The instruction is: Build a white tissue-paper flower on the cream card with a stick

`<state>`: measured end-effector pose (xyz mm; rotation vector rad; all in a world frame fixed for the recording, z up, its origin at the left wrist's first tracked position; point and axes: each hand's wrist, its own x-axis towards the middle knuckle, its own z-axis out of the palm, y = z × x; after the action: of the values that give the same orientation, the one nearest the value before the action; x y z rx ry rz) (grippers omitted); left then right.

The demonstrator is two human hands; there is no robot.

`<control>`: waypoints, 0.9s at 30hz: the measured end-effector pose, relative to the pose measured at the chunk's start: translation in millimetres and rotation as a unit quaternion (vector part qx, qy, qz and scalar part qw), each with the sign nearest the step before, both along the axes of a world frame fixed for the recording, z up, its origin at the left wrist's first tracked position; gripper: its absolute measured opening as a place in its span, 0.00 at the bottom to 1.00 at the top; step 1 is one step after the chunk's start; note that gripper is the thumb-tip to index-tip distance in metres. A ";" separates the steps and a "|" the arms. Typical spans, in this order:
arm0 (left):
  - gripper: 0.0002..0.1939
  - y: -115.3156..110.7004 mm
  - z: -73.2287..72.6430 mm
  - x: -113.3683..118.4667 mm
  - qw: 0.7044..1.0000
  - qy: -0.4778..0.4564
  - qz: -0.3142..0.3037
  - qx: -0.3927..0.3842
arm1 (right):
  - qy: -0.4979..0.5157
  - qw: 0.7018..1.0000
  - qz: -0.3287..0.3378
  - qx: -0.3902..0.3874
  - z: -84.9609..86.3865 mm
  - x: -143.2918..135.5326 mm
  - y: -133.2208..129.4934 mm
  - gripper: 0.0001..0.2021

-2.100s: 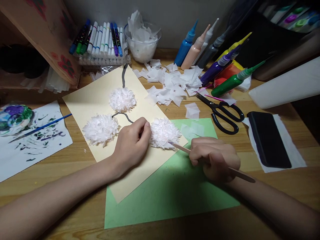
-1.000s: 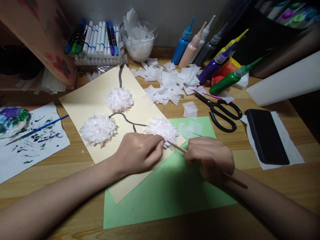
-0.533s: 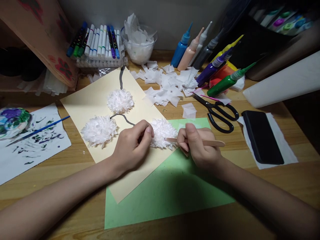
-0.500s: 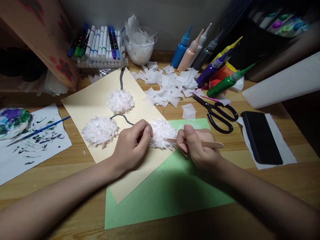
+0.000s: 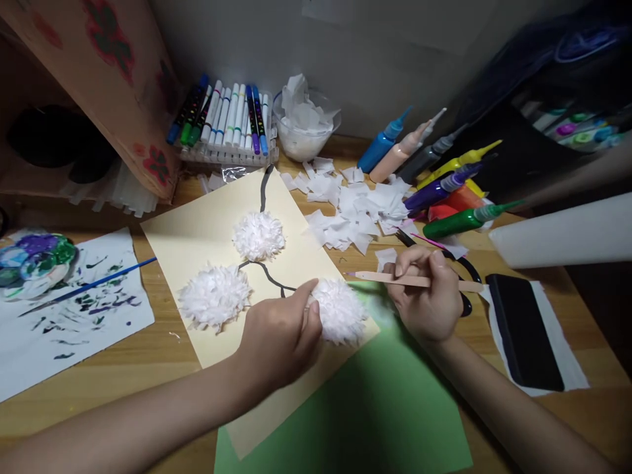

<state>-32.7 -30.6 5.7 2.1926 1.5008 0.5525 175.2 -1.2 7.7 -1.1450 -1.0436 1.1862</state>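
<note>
My right hand (image 5: 428, 293) is closed around a slim, flat wooden stick (image 5: 371, 277), its narrow tip pointing left above the paper's edge. My left hand (image 5: 282, 336) is closed in a pinch, thumb and forefinger at the left edge of a round white tissue-paper flower (image 5: 342, 313). That flower sits on the cream paper (image 5: 276, 421), near its right corner. Two more fluffy flowers, one upper (image 5: 259, 236) and one left (image 5: 214, 296), are on the same sheet, with dark painted stems (image 5: 266, 191) between and above them.
Green paper (image 5: 395, 415) lies beneath the cream sheet. Tissue squares (image 5: 355, 210) are scattered behind, near a bowl (image 5: 306, 135), markers (image 5: 227, 115) and paint bottles (image 5: 382, 141). Black scissors (image 5: 467, 266) are partly hidden behind my right hand. A black phone-like slab (image 5: 526, 332) lies right; a paintbrush (image 5: 93, 284) left.
My right hand has drawn the stick up and right, away from the flower. My left fingertips have come to the flower's left edge. The camera view has shifted.
</note>
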 end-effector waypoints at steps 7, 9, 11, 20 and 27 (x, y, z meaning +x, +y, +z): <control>0.19 -0.2 -3.2 -5.3 0.998 -0.054 -0.025 -0.013 | 0.011 0.997 0.054 0.061 -6.6 -5.1 3.1 0.28; 0.19 -0.7 -1.2 -5.6 0.995 -0.098 -0.021 -0.018 | 0.021 0.995 0.082 0.049 -4.8 -3.9 1.3 0.29; 0.16 -1.5 1.7 -4.1 0.991 -0.123 -0.044 0.012 | 0.023 0.994 0.099 0.029 -3.7 -2.8 1.6 0.29; 0.25 -8.7 -3.5 4.6 0.947 0.059 -0.285 0.137 | 0.024 0.998 0.061 -0.006 -1.9 10.3 11.1 0.28; 0.25 -13.4 -13.4 5.8 0.954 0.048 -0.261 0.139 | 0.003 0.998 0.068 -0.018 -4.9 16.2 11.6 0.27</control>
<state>-26.8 -44.0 -7.7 2.7285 0.8528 0.5017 191.4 10.4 2.8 -1.1110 -1.1130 1.3187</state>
